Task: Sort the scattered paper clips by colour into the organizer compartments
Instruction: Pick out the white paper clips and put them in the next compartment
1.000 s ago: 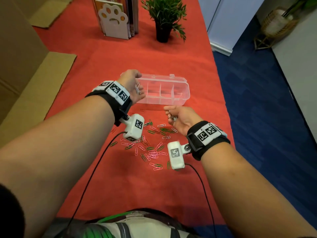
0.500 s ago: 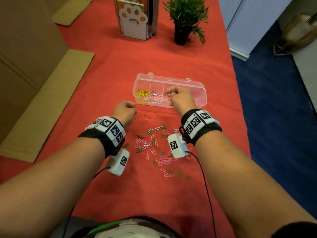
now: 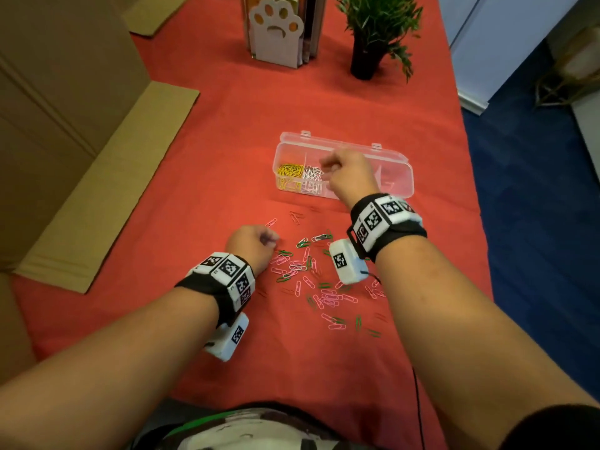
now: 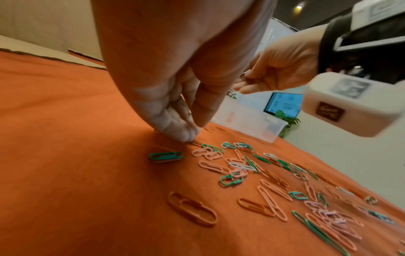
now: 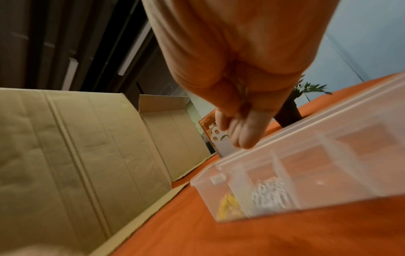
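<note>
The clear organizer (image 3: 401, 159) lies open on the red cloth, with yellow clips (image 3: 288, 172) in its leftmost compartment and white clips (image 3: 312, 177) in the one beside it. My right hand (image 3: 324, 164) hovers over the white compartment (image 5: 270, 194), fingers (image 5: 243, 136) bunched around a few clips. Pink, green and red clips (image 3: 311, 280) lie scattered in front of the box. My left hand (image 3: 271, 240) is down at the pile's left edge, and its fingertips (image 4: 186, 134) pinch a red clip against the cloth.
Flattened cardboard (image 3: 107, 193) lies along the table's left side. A paw-shaped book stand (image 3: 276, 30) and a potted plant (image 3: 373, 37) stand at the back. The table's right edge (image 3: 467, 177) drops to blue floor. A cable (image 3: 418, 401) trails from my right wrist.
My left hand came back from the organizer down to the scattered clips. My right hand rose from the pile and now hangs over the organizer's white compartment.
</note>
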A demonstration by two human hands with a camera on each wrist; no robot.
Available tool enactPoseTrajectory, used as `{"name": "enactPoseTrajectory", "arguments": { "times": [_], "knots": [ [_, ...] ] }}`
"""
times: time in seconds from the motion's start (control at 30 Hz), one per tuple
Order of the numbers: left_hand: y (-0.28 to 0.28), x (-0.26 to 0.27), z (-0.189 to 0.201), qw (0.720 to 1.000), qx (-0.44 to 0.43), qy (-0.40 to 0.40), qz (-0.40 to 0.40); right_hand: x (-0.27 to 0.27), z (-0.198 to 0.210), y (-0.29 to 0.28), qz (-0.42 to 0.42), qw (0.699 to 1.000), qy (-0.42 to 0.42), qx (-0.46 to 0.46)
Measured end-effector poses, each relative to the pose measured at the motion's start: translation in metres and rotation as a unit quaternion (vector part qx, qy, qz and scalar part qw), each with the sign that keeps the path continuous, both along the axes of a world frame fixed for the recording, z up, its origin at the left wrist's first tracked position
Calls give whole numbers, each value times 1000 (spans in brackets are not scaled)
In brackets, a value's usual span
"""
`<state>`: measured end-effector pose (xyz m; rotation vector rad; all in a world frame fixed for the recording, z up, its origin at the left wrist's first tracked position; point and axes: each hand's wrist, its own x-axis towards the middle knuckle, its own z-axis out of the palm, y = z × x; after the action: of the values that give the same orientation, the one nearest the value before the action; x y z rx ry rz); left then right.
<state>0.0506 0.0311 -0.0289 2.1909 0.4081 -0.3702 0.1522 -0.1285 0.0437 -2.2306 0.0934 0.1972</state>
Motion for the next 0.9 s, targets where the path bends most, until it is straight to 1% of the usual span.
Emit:
{"name": "enactPoseTrajectory", "arguments": {
  "times": [0.03, 0.1, 0.17, 0.23, 0.33, 0.47, 0.53, 0.6, 0.7, 0.77, 0.9],
  "knots": [
    [-4, 0, 2, 1000, 10, -2, -12, -11, -4, -4, 17, 1000, 10, -22],
    [-11, 3, 8, 999, 26, -12, -27, -35, -18, -13, 67, 992, 29, -103],
    [-20, 8, 12, 998, 40, -22, -41, -57, -36, -20, 116, 976, 42, -181],
    [-28, 12, 13, 998, 45, -24, -45, -77, -50, -26, 150, 962, 53, -220],
    [-35, 13, 9, 997, 55, -27, -51, -102, -58, -35, 153, 964, 38, -214],
    [-37, 6, 5, 993, 74, 7, -87, -114, -65, -49, 145, 963, 77, -213],
    [-37, 3, 5, 992, 77, 23, -95, -113, -64, -52, 124, 970, 62, -198],
    [-39, 2, 6, 993, 74, 20, -91, -110, -63, -50, 112, 974, 37, -195],
    [-46, 8, 9, 992, 93, -13, -84, -99, -66, -41, 126, 971, 7, -204],
    [-50, 15, 10, 990, 103, -36, -94, -91, -69, -33, 129, 968, -4, -213],
    [-53, 22, 7, 983, 132, -24, -124, -85, -78, -25, 151, 959, -13, -238]
  ]
}}
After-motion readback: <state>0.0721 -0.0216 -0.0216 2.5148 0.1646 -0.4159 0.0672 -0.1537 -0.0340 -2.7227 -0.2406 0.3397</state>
